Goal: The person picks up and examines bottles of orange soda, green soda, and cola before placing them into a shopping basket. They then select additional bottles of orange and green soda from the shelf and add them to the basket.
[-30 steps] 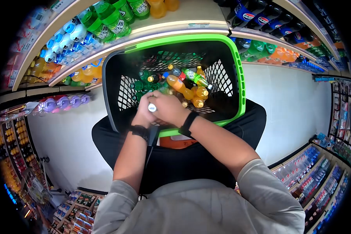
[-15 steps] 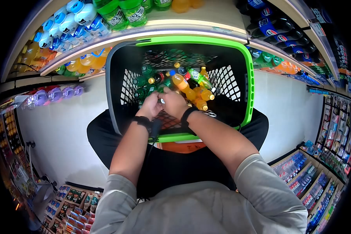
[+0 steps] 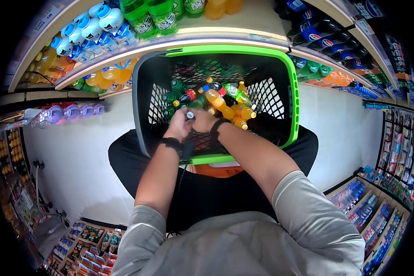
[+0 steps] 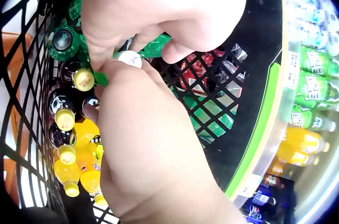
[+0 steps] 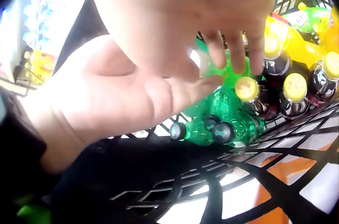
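Observation:
Inside a black shopping basket with a green rim (image 3: 297, 110), both hands close around a green soda bottle with a white cap (image 3: 189, 115). My left hand (image 3: 179, 125) grips it from the left, and my right hand (image 3: 202, 121) curls its fingers round the other side. From the left wrist, the white cap (image 4: 130, 59) shows between the two hands; most of the bottle is hidden. Beside the hands stand green bottles with dark caps (image 5: 223, 131) and dark soda bottles with yellow caps (image 5: 294, 87). Orange soda bottles (image 3: 215, 97) lie to the right.
A shelf edge (image 3: 257, 37) runs along the basket's far side. Blue-capped bottles (image 3: 110, 17), large green bottles (image 3: 163, 18) and dark cola bottles (image 3: 313, 36) stand on the shelves. The basket sits between the person's black-clad legs (image 3: 308, 145), over a pale floor (image 3: 340, 133).
Both hands have shifted slightly right and forward in the basket with the white-capped bottle between them. The head view tilted, then settled. Bottles on the left show more plainly now.

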Demonstrator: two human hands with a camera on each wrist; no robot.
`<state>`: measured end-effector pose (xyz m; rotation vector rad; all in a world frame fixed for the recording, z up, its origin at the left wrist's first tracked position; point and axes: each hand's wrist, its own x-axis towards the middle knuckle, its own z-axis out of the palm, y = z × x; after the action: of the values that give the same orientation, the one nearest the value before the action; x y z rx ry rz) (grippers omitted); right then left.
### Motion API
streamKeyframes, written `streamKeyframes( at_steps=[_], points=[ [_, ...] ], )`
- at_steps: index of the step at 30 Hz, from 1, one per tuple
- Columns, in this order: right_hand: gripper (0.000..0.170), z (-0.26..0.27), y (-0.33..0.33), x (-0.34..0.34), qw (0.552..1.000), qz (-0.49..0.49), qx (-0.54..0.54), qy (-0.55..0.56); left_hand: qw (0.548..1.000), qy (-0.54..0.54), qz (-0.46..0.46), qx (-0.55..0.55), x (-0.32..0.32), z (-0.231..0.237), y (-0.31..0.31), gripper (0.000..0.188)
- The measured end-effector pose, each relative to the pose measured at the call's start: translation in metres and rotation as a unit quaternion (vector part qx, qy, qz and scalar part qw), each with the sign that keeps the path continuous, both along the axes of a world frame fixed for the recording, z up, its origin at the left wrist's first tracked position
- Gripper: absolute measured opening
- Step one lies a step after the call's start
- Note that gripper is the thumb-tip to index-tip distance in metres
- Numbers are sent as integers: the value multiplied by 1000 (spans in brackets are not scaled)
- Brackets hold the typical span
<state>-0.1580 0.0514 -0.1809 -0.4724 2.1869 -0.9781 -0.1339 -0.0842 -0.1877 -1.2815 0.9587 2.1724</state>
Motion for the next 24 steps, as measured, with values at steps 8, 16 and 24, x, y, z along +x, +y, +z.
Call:
streamKeyframes(
  at_steps=[8,16,24],
  points=[
    [41,134,73,20,989,-22,-90,-115,1000,6,12,19,-4,62,-7,89],
    [26,228,161,103,868,-365,-302,-148,971,152,112,150,56,159,6,60],
    [20,230,155,114,849,-387,-326,-153,933,258,78,239,87,199,17,39]
  ],
)
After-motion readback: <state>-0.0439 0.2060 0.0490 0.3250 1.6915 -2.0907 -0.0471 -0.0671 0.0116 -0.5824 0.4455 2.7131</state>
